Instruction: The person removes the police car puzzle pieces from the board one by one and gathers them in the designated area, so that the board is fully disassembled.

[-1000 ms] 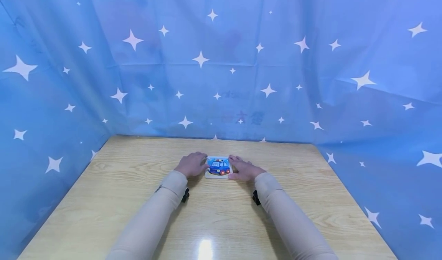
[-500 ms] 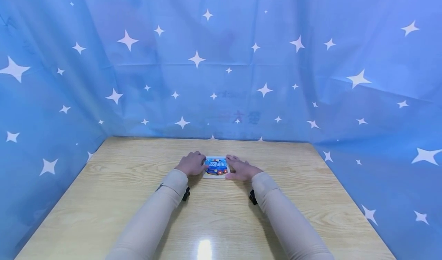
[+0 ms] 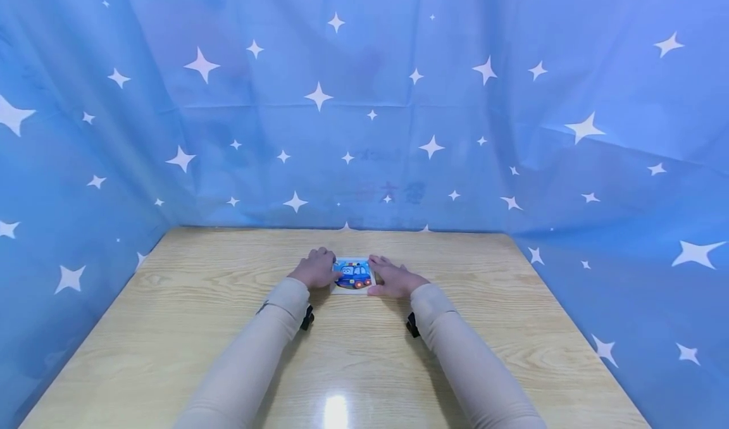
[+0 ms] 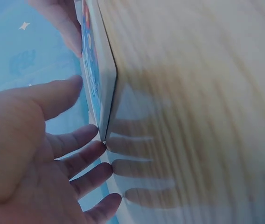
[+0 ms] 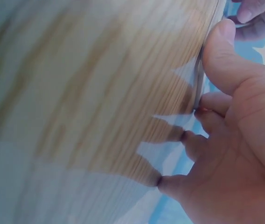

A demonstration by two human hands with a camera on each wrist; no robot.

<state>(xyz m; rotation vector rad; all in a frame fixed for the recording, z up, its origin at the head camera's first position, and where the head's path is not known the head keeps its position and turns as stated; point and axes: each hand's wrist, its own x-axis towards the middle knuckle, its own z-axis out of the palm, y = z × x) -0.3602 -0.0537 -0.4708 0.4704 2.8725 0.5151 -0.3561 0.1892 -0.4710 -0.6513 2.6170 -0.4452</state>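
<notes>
A flat picture panel (image 3: 353, 276) with a white border and a blue cartoon car lies on the wooden table. My left hand (image 3: 315, 269) is at its left edge, the thumb reaching over the border. In the left wrist view the fingers (image 4: 79, 165) are spread, their tips resting on the table by the panel's corner. My right hand (image 3: 397, 278) is at the right edge, its thumb by the near corner and its fingers by the far one. In the right wrist view the thumb (image 5: 223, 51) touches the panel's edge, and other fingertips rest on the tabletop.
The wooden table (image 3: 364, 359) extends around both forearms, with a bright light reflection near its front. A blue curtain (image 3: 364, 100) with white stars encloses its back and sides. A dark device (image 3: 307, 318) sits under the left wrist, and another dark device (image 3: 412, 325) under the right.
The head view has turned slightly right. My left hand has come a little farther over the panel's left edge. My right hand keeps its place at the right edge.
</notes>
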